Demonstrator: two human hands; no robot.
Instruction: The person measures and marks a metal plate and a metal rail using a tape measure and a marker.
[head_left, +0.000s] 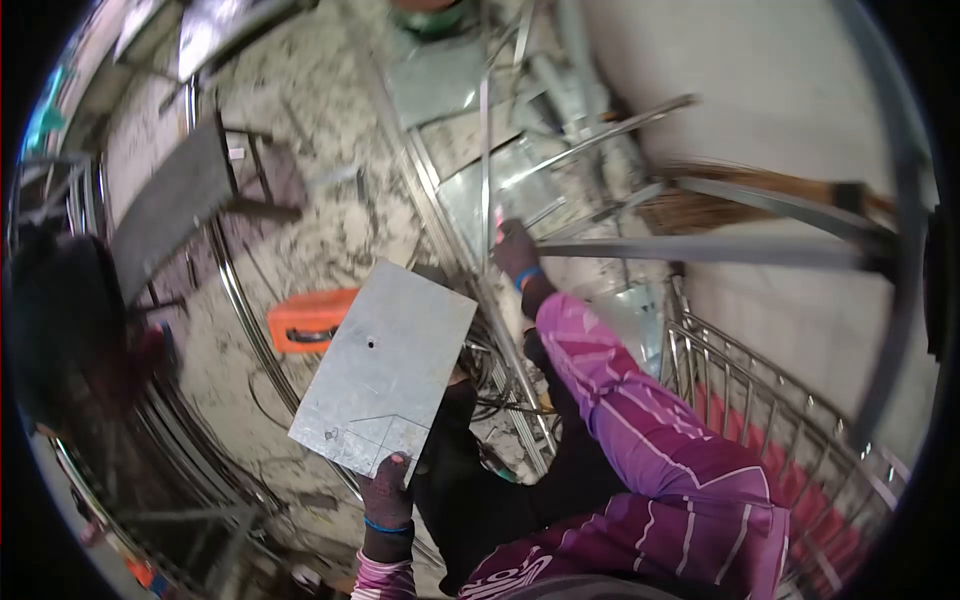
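Head view: orange case (290, 312) on floor (320, 110), contents hidden. Plate (395, 350) reaches out ahead of left hand (386, 495), which pinches its near edge, thumb on top; plate partly covers case in sight. Right hand (516, 252) well apart, curled beside thin strip (485, 150); blurred, cannot tell whether it grips. Plate's right corner near rails (428, 180); floor opens out beyond case, between bench (180, 200) and rails. Rack (745, 400) hems right side.
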